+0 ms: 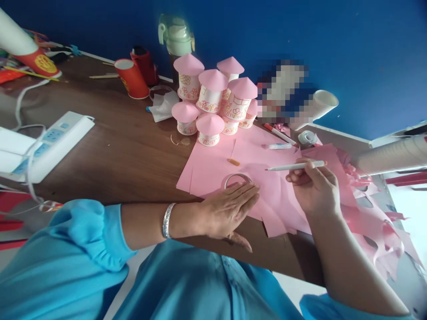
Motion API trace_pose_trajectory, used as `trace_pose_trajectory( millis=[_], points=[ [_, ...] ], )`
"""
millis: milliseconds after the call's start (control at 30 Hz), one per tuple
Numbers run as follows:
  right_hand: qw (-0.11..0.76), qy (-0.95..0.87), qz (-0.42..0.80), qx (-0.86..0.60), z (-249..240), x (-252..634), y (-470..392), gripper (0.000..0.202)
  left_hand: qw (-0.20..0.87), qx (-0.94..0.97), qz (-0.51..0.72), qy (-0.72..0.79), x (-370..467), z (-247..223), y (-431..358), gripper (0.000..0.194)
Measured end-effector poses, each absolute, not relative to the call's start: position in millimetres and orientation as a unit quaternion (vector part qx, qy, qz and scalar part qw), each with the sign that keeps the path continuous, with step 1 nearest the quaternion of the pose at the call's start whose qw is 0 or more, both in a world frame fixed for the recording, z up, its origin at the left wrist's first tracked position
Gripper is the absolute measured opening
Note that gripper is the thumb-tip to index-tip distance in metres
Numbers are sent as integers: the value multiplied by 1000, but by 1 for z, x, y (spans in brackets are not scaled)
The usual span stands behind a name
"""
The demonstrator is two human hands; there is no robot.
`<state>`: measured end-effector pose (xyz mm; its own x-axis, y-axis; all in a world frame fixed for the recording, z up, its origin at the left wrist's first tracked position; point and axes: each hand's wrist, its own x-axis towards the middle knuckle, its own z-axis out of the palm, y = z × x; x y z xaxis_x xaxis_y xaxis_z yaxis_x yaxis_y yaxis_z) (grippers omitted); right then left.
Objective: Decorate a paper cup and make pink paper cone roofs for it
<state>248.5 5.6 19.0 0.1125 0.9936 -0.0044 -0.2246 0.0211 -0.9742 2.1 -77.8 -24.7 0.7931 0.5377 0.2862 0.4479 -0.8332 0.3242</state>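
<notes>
My left hand (230,209) lies with its fingers stretched out and its thumb apart, at the near edge of the pink paper sheets (213,162). Partly under its fingers is a thin white ring (237,175), perhaps a paper cup's rim; the rest of it is hidden. Between the fingers and thumb of my right hand (315,186) is a slim white pen (293,166), its tip pointing left above the paper. A small orange-brown cap (233,162) rests on the sheets near the ring. Beyond the paper stand several little paper-cup houses (210,129) with pink cone roofs and drawn flowers.
A white power strip (60,142) with cords lies at the left. Red paper cups (132,80) and a green-lidded bottle (176,38) stand at the back. Pink paper scraps (380,226) and a stack of white cups (393,155) are at the right.
</notes>
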Motion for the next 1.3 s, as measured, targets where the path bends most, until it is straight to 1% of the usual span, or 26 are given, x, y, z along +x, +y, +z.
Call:
trace_pose_trajectory(
  millis=[167, 400, 500, 533, 600, 700, 733, 767, 833, 867, 900, 933, 967, 1033, 1100, 1167, 1300],
  points=[
    [584, -422, 509, -471, 20, 244, 5, 27, 108, 939, 183, 271, 3, -21, -76, 114],
    [582, -435, 494, -478, 18, 245, 5, 26, 111, 935, 189, 280, 3, -28, -81, 118],
    [571, -453, 493, -474, 15, 248, 3, 26, 103, 933, 199, 282, 5, -24, -82, 114],
    [568, -459, 493, -473, 14, 249, 3, 27, 104, 932, 207, 280, 4, -20, -81, 109],
    [572, -466, 487, -467, 13, 250, 3, 27, 112, 926, 242, 268, 0, -8, -73, 89],
    [630, -467, 446, -431, 15, 250, 8, 22, 145, 890, 328, 282, -17, 15, -52, 39],
    [656, -470, 424, -411, 17, 250, 9, 18, 152, 868, 358, 308, -24, 22, -44, 28],
    [677, -481, 396, -392, 19, 251, 10, 14, 155, 844, 385, 340, -32, 28, -36, 22],
    [689, -546, 298, -371, 25, 252, 8, 4, 152, 818, 405, 378, -45, 37, -22, 19],
    [673, -595, 229, -375, 28, 253, 5, 3, 152, 812, 406, 390, -51, 40, -17, 17],
    [636, -652, 159, -381, 30, 253, 0, 7, 160, 812, 398, 396, -55, 41, -14, 14],
    [580, -712, 99, -384, 33, 252, -6, 11, 171, 817, 384, 395, -58, 41, -12, 13],
    [512, -769, 64, -377, 35, 249, -12, 13, 181, 823, 370, 391, -60, 41, -11, 13],
    [361, -874, 63, -318, 37, 241, -25, 14, 190, 833, 348, 386, -61, 39, -11, 14],
    [266, -926, 56, -261, 37, 230, -35, 10, 183, 833, 339, 399, -61, 38, -11, 17],
    [223, -946, 35, -231, 34, 219, -42, 9, 171, 821, 340, 426, -62, 36, -10, 19],
    [164, -959, 21, -228, 30, 208, -46, 18, 154, 799, 349, 464, -65, 34, -5, 19]
  ],
)
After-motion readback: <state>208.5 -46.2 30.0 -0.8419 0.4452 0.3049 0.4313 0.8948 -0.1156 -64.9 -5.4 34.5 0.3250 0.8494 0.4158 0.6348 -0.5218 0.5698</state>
